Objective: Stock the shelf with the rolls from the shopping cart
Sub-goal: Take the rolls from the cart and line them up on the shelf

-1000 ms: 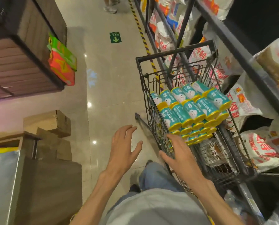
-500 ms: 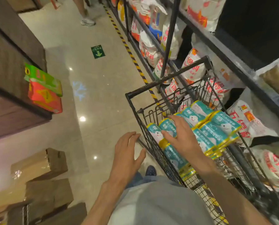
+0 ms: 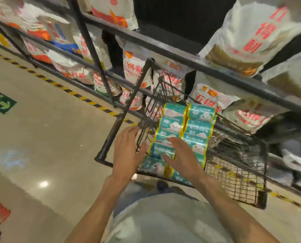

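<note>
The rolls (image 3: 184, 130), teal wrappers with yellow bands, lie stacked in 2 columns inside the cart (image 3: 237, 165), filling its left part; the wire floor at 3 o'clock of the stack is bare. The cart stands hard against the shelf (image 3: 190, 64), which runs from 10 o'clock to 3 o'clock across the view and carries white sacks (image 3: 251, 32) with red print on its tiers. The left hand (image 3: 127, 151) is at the cart's left wall, fingers straight and spread, fingertips at the wire near the stack's left edge; its grip is released and holds nothing. The right hand (image 3: 183, 155) lies flat over the near end of the stack, fingers extended toward 10 o'clock, touching or just above the top wrappers; motion blur prevents a firmer reading, but no finger is curled round a roll, so its grip is likewise released. Assessment: the step in hand is the reach into the cart to take up rolls; none is lifted and none is seen on the shelf. The next move calls for both hands to bracket a pack from its 2 sides, the left clearing the wire wall first, then to close and lift clear of the rim. A free slot on the shelf cannot be confirmed; the dark gap at 12 o'clock is a candidate.
</note>
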